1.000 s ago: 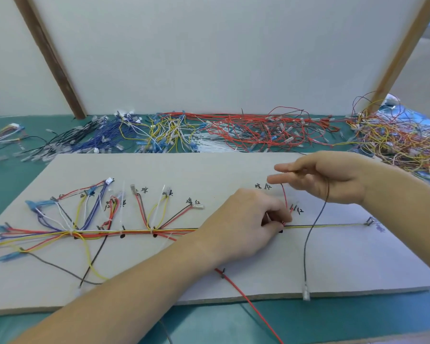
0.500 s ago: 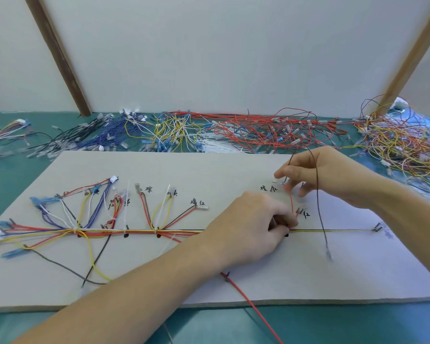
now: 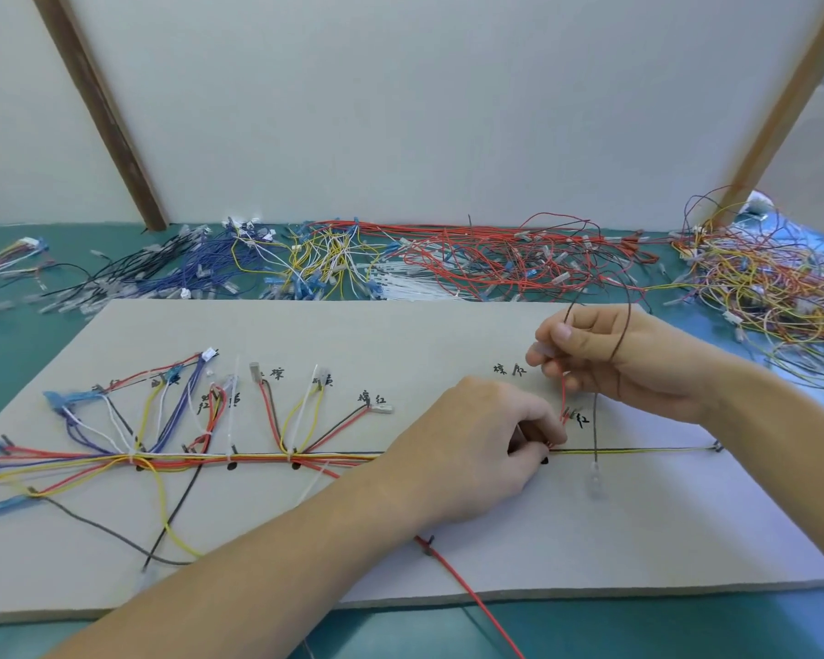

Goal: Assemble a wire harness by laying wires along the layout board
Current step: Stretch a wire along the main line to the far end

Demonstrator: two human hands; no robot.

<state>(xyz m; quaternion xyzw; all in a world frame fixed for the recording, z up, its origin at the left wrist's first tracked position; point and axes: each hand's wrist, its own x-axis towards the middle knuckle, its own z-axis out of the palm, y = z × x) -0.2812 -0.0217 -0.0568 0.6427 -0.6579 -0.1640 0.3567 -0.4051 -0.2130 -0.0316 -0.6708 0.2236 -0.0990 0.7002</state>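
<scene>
Right grip: right hand pinches a thin dark-brown wire between thumb and curled fingers, raised above the board's right half; the same fingers also pinch a short red wire that runs down toward the board.
Left grip: left hand lies knuckles-up on the board, its fingertips curled and pressed together on the bundled trunk of red, yellow and black wires (whether they pinch one strand or several cannot be told).
Dark-brown wire: loops up over the right hand, then hangs down in front of the board, ending in a clear-sleeved terminal just below the trunk line; the terminal is blurred.
Board: flat grey rectangular layout board with handwritten black labels, lying on the green bench.
Trunk: runs left to right across the board's middle, branching on the left into blue, white, yellow and red wires; right of the left hand a thin yellow-and-black strand carries on to a small peg.
Loose red wire: long red lead trailing off the board's near edge onto the bench.
Stock: heaps of black, blue, yellow, white and red loose wires on the bench behind the board.
</scene>
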